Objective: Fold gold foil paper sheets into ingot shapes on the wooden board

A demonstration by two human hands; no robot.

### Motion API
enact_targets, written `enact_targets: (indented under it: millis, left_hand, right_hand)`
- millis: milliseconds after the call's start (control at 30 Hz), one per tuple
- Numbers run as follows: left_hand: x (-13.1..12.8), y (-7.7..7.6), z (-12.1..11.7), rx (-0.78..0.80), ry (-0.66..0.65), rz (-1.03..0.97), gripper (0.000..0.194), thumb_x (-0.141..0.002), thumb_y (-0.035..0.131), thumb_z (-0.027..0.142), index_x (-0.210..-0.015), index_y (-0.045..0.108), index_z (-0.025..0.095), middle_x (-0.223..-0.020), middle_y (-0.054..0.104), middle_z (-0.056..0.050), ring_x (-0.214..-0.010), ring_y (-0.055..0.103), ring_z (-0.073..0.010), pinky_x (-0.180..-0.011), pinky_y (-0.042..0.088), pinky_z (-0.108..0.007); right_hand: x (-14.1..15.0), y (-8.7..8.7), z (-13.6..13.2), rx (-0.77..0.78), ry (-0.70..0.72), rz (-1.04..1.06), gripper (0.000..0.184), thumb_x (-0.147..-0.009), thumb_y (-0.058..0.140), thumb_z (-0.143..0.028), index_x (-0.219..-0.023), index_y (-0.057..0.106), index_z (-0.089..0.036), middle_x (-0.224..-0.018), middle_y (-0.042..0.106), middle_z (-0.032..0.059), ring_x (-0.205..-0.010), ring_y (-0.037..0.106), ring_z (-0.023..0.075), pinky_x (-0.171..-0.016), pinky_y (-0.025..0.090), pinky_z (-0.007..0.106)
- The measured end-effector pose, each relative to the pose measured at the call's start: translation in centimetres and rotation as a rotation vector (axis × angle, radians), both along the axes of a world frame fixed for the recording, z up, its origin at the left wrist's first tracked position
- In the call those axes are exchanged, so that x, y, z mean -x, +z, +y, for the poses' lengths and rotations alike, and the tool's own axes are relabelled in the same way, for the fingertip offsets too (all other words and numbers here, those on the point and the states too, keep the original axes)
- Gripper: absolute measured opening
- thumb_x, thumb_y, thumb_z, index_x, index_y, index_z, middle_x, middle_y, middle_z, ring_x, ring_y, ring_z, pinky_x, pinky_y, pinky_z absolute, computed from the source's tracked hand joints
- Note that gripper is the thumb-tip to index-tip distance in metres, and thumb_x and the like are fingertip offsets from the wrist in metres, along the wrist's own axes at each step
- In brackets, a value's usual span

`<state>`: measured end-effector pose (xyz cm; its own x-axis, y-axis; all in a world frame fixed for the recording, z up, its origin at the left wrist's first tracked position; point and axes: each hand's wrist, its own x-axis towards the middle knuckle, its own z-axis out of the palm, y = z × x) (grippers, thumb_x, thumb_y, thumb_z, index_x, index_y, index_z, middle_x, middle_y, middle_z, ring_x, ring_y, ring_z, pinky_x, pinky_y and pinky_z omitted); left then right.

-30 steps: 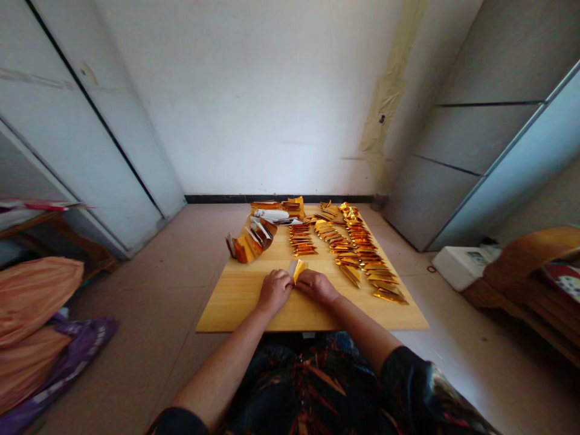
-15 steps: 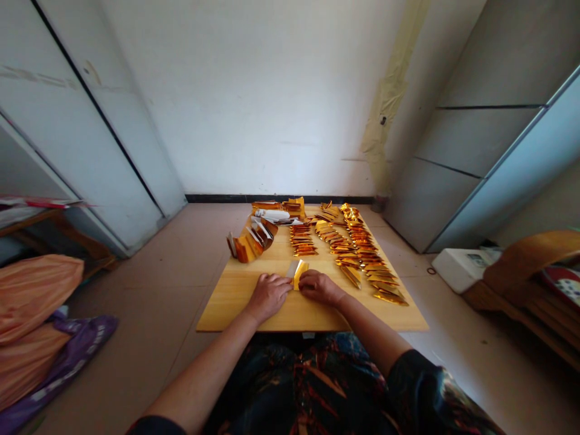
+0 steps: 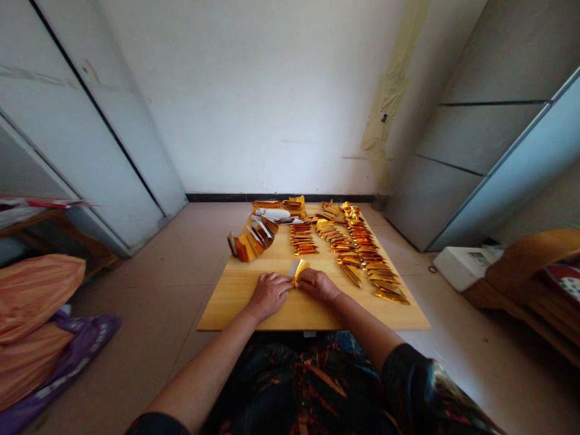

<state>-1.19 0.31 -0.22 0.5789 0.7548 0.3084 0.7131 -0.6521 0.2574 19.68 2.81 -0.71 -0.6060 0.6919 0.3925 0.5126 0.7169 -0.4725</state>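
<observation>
My left hand [image 3: 270,293] and my right hand [image 3: 319,284] rest side by side on a light wooden board [image 3: 235,308]. Between them they pinch a small piece of gold foil paper [image 3: 299,269], partly folded, its silver back showing on the left. Both hands have their fingers curled down on the paper. Folded gold pieces [image 3: 357,248] lie in rows on the board's far right half. A curved stack of unfolded gold sheets [image 3: 251,238] stands at the board's far left.
The board lies on a tiled floor between grey cabinet doors [image 3: 113,151] on the left and grey panels [image 3: 475,157] on the right. Orange and purple bags [image 3: 40,320] sit at left. A white box [image 3: 462,266] and a wooden chair [image 3: 530,272] are at right.
Both hands stay on the gold paper and shift only slightly; the fingers work the fold, and the paper's raised corner stands a little differently.
</observation>
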Motion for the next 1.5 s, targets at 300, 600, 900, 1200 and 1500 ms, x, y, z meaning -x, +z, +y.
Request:
enact_targets:
  millis: [300,600,900,1200,1500]
  left_hand:
    - [0.0,0.0,0.1,-0.009,0.008,0.019,0.034,-0.084,0.052,0.018,-0.109,0.064,0.036,-0.115,0.066,0.003,-0.103,0.054,-0.0194,-0.086,0.033,-0.040]
    - [-0.2,0.4,-0.2,-0.047,0.015,0.026,0.027,-0.085,0.052,0.021,-0.103,0.067,0.033,-0.115,0.066,0.001,-0.102,0.055,-0.0196,-0.086,0.033,-0.040]
    - [-1.0,0.5,0.2,-0.020,0.057,-0.013,0.015,-0.084,0.056,0.029,-0.089,0.070,0.030,-0.104,0.070,0.001,-0.096,0.056,-0.0188,-0.084,0.032,-0.040]
    - [-1.4,0.5,0.0,-0.028,0.078,-0.020,0.010,-0.083,0.057,0.027,-0.086,0.066,0.026,-0.096,0.070,0.001,-0.094,0.055,-0.0193,-0.085,0.031,-0.040]
    - [-1.3,0.3,0.0,-0.032,0.074,-0.034,0.017,-0.086,0.053,0.025,-0.097,0.066,0.027,-0.099,0.070,0.000,-0.094,0.055,-0.0191,-0.084,0.033,-0.040]
  right_hand:
    - [-1.4,0.0,-0.1,-0.136,0.066,-0.006,0.023,-0.086,0.048,-0.011,-0.089,0.068,-0.021,-0.097,0.067,0.0060,-0.089,0.059,0.0153,-0.080,0.046,0.027]
    - [-2.3,0.4,-2.2,-0.162,0.008,-0.141,0.019,-0.088,0.054,-0.018,-0.091,0.070,-0.026,-0.101,0.068,0.0045,-0.091,0.059,0.0163,-0.078,0.041,0.029]
    - [-1.9,0.7,-1.2,-0.167,-0.033,-0.132,0.010,-0.084,0.062,-0.028,-0.087,0.070,-0.025,-0.100,0.066,0.0034,-0.087,0.058,0.0169,-0.076,0.042,0.028]
    - [-0.5,0.2,-0.7,-0.204,-0.058,-0.165,0.014,-0.087,0.056,-0.023,-0.080,0.068,-0.021,-0.093,0.066,0.0033,-0.083,0.058,0.0158,-0.073,0.041,0.026]
    - [-1.1,0.3,-0.9,-0.176,-0.027,-0.162,0.010,-0.084,0.061,-0.028,-0.087,0.070,-0.023,-0.100,0.065,0.0039,-0.088,0.058,0.0167,-0.077,0.041,0.028]
